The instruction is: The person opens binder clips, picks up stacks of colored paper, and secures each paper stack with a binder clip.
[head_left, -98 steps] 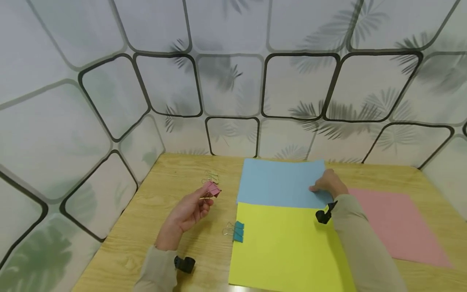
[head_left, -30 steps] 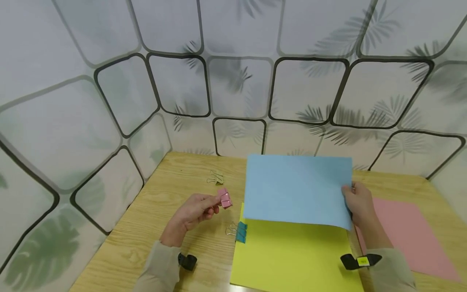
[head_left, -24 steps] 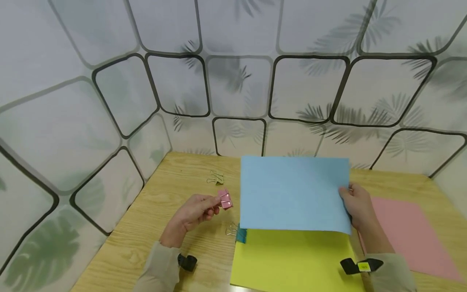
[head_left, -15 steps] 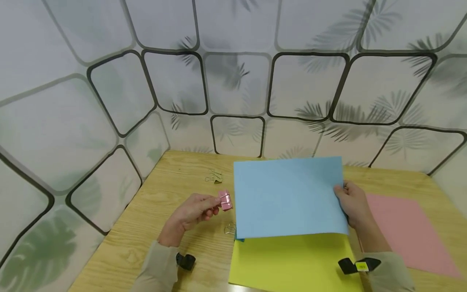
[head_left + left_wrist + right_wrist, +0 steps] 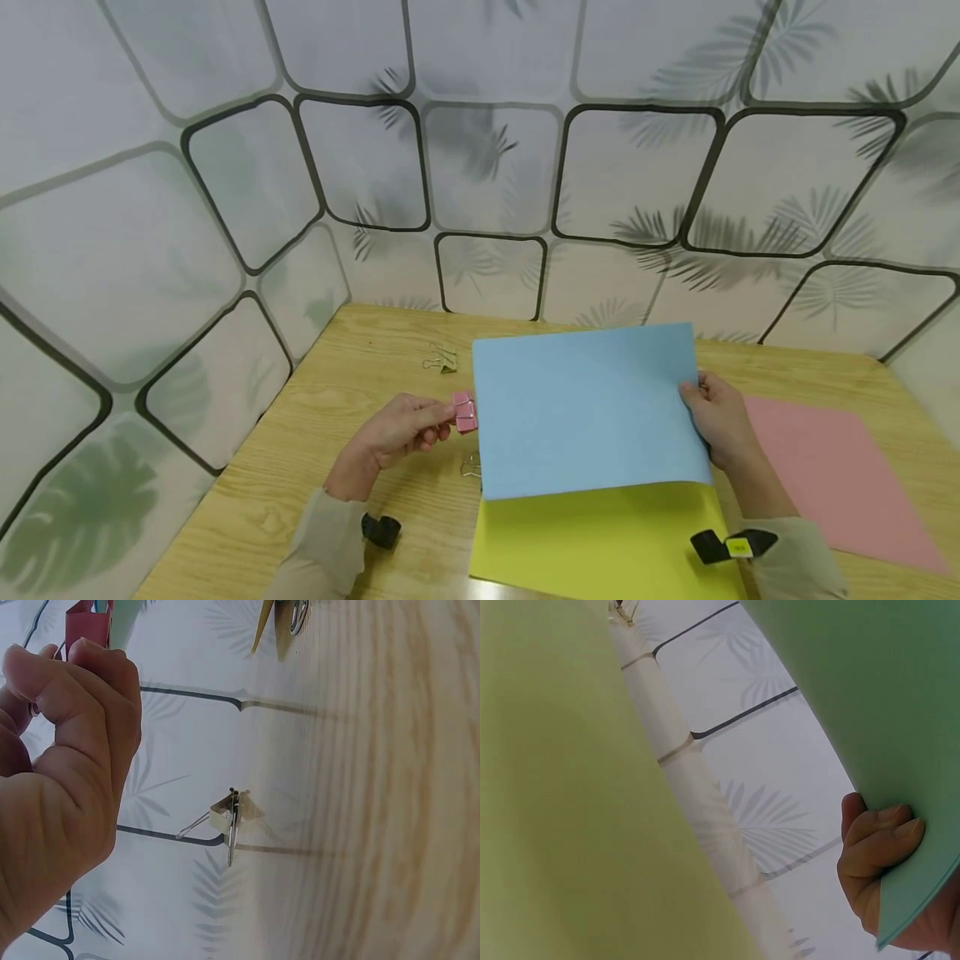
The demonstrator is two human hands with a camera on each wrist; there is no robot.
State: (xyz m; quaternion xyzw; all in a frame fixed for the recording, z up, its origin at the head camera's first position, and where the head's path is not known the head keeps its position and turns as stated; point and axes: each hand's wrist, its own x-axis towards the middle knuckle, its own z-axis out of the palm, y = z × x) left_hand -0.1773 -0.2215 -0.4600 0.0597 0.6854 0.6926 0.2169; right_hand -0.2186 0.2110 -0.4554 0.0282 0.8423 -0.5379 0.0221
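Note:
My left hand (image 5: pixel 405 431) pinches a pink binder clip (image 5: pixel 464 412) between thumb and fingers, at the left edge of a blue sheet of paper (image 5: pixel 588 408). Whether the clip touches the paper I cannot tell. The right hand (image 5: pixel 722 423) grips the blue paper by its right edge, fingers curled behind it in the right wrist view. The blue paper is lifted above the yellow paper (image 5: pixel 600 546) and covers its far part. A binder clip's wire handles (image 5: pixel 471 469) poke out at the yellow paper's left side; the teal body is hidden behind the blue paper.
A yellowish binder clip (image 5: pixel 446 361) lies on the wooden table (image 5: pixel 300 467) beyond my left hand. To the right lies pink paper (image 5: pixel 840 483), partly behind the right forearm. A patterned wall (image 5: pixel 487 275) rises at the table's far edge.
The right hand has lifted the blue paper off the table and brought it nearer, then leftward, to the pink clip, covering the teal clip's body. The left hand has turned the pink clip towards the paper.

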